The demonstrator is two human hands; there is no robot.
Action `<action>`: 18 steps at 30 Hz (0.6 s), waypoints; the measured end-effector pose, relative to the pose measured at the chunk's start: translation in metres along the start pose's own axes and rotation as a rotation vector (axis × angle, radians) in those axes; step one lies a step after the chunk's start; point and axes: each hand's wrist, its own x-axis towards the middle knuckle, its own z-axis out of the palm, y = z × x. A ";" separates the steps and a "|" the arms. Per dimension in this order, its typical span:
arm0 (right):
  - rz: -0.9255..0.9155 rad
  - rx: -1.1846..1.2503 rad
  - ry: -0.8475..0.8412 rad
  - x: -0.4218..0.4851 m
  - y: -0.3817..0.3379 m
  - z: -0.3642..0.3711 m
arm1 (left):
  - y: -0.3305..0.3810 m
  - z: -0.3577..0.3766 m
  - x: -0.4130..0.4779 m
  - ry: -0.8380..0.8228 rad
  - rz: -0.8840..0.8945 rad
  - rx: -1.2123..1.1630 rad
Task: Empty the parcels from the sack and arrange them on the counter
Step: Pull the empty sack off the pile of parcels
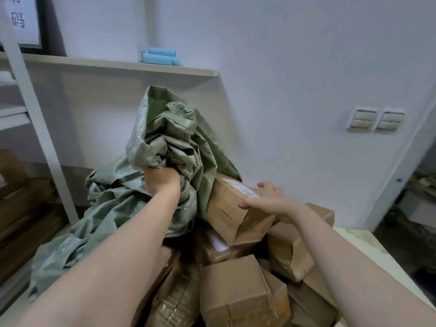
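Your left hand [161,181] clenches the bunched green sack [169,142]. At its 4 o'clock, your right hand [269,200] clasps the top parcel [226,204], thumb and fingers clamped across it, above the parcel heap [236,291] on the counter [363,244].

A plain white wall [283,67] fills most of the view, in soft and even light. A light wooden shelf [118,66] is fixed to it, and two pale blue rolls [160,57] lie on it, one on top of the other. At the upper left hangs a dark-framed sign [23,20] with printed characters. A white metal rack post [35,128] stands slanted in front of it, with brown cardboard [23,208] stacked low behind. Two wall switches [375,120] sit side by side near a white door frame [405,166]; past it the space is dim and cluttered.
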 end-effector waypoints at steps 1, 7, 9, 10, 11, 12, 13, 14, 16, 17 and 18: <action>0.021 0.057 0.020 -0.004 0.005 -0.007 | 0.005 0.001 0.001 0.033 -0.033 -0.057; 0.096 0.634 -0.101 -0.033 0.018 -0.019 | 0.032 -0.008 -0.016 0.047 -0.097 -0.265; 0.046 0.795 -0.141 -0.042 0.028 -0.021 | 0.038 -0.019 -0.017 -0.074 -0.077 -0.161; 0.030 0.889 -0.171 -0.048 0.032 -0.023 | 0.037 -0.023 -0.015 -0.132 -0.022 0.088; 0.011 0.971 -0.181 -0.051 0.037 -0.025 | 0.040 -0.036 -0.017 -0.139 0.028 0.307; -0.008 1.050 -0.198 -0.057 0.037 -0.027 | 0.042 -0.048 -0.017 -0.092 0.112 0.580; -0.045 1.110 -0.201 -0.060 0.038 -0.029 | 0.042 -0.055 -0.012 -0.063 0.183 0.804; -0.079 1.160 -0.201 -0.063 0.037 -0.031 | 0.040 -0.059 -0.007 -0.068 0.207 0.922; -0.144 1.221 -0.178 -0.070 0.031 -0.036 | 0.039 -0.066 -0.009 -0.102 0.194 1.026; -0.172 1.273 -0.154 -0.070 0.028 -0.038 | 0.039 -0.068 -0.010 -0.122 0.189 1.033; -0.177 1.331 -0.120 -0.072 0.023 -0.040 | 0.040 -0.069 -0.015 -0.156 0.219 1.064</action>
